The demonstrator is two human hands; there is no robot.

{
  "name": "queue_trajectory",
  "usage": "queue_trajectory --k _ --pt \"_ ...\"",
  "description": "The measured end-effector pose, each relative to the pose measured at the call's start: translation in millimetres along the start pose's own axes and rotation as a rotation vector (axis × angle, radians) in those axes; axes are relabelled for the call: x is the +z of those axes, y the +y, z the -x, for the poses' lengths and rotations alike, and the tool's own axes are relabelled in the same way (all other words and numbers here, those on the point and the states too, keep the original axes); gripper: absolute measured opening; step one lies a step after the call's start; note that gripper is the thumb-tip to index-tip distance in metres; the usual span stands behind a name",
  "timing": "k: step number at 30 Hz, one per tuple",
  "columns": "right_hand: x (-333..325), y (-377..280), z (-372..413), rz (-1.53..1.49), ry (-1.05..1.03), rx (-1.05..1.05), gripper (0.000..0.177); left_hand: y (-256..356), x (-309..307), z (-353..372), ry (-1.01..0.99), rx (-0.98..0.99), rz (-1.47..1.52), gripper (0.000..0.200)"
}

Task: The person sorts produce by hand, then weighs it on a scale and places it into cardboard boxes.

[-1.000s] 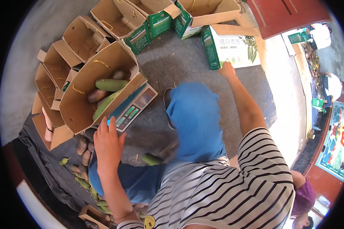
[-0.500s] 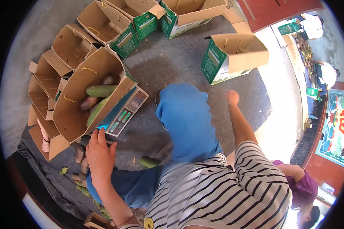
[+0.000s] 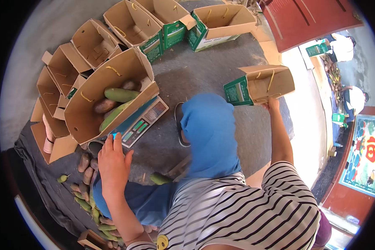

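My right hand point(image 3: 272, 105) grips the near edge of an open cardboard box point(image 3: 238, 91) with green printed sides and yellow cord handles, tilted with its opening toward me. My left hand point(image 3: 112, 166) is open, fingers extended, its fingertips right at the lower corner of a digital scale point(image 3: 138, 128). On that scale stands a larger cardboard box point(image 3: 77, 121), leaning open toward me. Inside it lie long green vegetables point(image 3: 120, 95) and reddish-brown root vegetables point(image 3: 105, 106). My bent knee in blue trousers is between the two boxes.
Several open cardboard boxes point(image 3: 134, 26) curve around the back and left. Loose root vegetables point(image 3: 83, 162) and green ones point(image 3: 96, 216) lie on dark cloth at lower left. A single green vegetable point(image 3: 159, 179) lies by my legs. Two people point(image 3: 341, 48) work at far right, beyond a red panel point(image 3: 306, 21).
My right hand has reached forward and taken hold of the cardboard box's near edge; the box has tilted toward me. My left hand stays beside the scale. The whole view has shifted slightly.
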State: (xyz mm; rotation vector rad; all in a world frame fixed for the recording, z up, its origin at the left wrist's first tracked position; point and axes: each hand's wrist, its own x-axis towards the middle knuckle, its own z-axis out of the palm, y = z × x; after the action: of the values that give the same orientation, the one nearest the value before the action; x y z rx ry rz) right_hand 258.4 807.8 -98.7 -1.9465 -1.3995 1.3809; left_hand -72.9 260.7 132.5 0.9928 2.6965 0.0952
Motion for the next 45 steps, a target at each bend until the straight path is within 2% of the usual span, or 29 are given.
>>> queue_trajectory --k 2,4,6,8,10,13,17,20,21,23,24,25,27,29,32,35,37,39,41,43,45 --pt "26 -31 -5 0.142 0.038 -0.12 0.033 -1 -1 2 0.002 -0.004 -0.002 0.054" --pt "52 -51 -35 0.3 -0.01 -0.288 0.033 1 -5 3 -0.008 -0.003 -0.002 0.054" --pt "92 -110 14 0.396 0.025 -0.397 0.033 2 -6 3 -0.026 -0.019 0.022 0.053" --pt "123 -139 -1 0.563 0.01 -0.43 0.032 1 -7 4 -0.031 -0.029 0.034 0.053" --pt "154 -160 -4 0.425 -0.15 -0.292 0.029 -1 -8 5 -0.022 -0.028 0.036 0.052" --pt "196 -154 -30 0.166 -0.249 -0.188 0.027 -4 -9 5 -0.01 -0.043 0.041 0.053" --pt "226 -150 -18 0.062 -0.244 -0.152 0.027 -5 -12 6 0.01 -0.018 0.044 0.054" --pt "231 -136 -16 -0.183 -0.27 -0.156 0.029 -8 -11 8 0.025 -0.004 0.069 0.055" --pt "229 -130 -26 -0.097 -0.365 -0.172 0.036 -9 -11 9 0.028 -0.011 0.074 0.054" --pt "213 -131 -32 -0.076 -0.547 -0.068 0.052 -13 -9 10 0.058 -0.021 0.076 0.053" --pt "208 -133 -23 -0.028 -0.473 -0.057 0.057 -17 -9 11 0.086 -0.024 0.073 0.052" --pt "198 -137 -13 0.104 -0.48 -0.137 0.063 -19 -8 13 0.113 -0.022 0.071 0.051" --pt "191 -142 -7 0.47 -0.341 -0.21 0.063 -22 -16 14 0.077 -0.105 0.082 0.051" --pt "180 -143 -7 0.782 -0.339 -0.363 0.063 -26 -21 16 0.1 -0.151 0.082 0.05" --pt "173 -154 34 0.712 -0.3 -0.585 0.062 -30 -19 19 0.218 -0.16 0.072 0.048" --pt "169 -162 63 0.566 -0.349 -0.584 0.059 -30 -18 22 0.214 -0.143 0.097 0.048" --pt "170 -169 84 0.655 -0.331 -0.642 0.05 -28 -18 23 0.209 -0.129 0.12 0.047" --pt "166 -189 112 0.568 -0.43 -0.822 0.047 -30 -20 27 0.209 -0.16 0.12 0.047" --pt "173 -214 169 0.53 -0.551 -0.947 0.042 -39 -21 28 0.32 -0.146 0.146 0.045" --pt "186 -232 252 0.491 -0.654 -1.161 0.037 -47 -30 31 0.431 -0.184 0.15 0.043" --pt "198 -235 340 0.66 -0.67 -1.428 0.035 -68 -38 41 0.694 -0.279 0.173 0.042"
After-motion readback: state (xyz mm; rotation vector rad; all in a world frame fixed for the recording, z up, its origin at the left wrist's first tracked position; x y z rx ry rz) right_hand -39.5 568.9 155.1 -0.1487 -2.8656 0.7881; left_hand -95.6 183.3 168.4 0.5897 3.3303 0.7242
